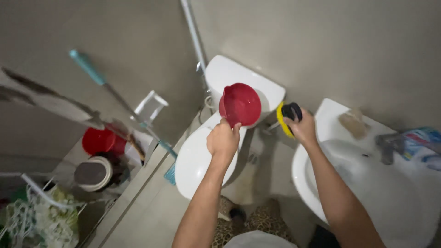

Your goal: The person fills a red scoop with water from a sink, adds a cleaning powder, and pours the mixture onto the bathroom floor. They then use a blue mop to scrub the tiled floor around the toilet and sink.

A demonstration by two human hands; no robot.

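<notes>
At frame centre, the left hand gripped a red dipper above the toilet; the right hand clamped a yellow-black scrubber. It seemed the rinsing step; pouring needed a steady tilt.

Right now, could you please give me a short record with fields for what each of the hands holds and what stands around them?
left hand: grips the handle of a red plastic scoop, held over the toilet
right hand: closed on a yellow and black round scrubber
toilet: white ceramic toilet with lid closed, white cistern behind
right side: white ceramic washbasin with metal tap
left side: red plastic bucket, teal-handled mop leaning on the wall
</notes>
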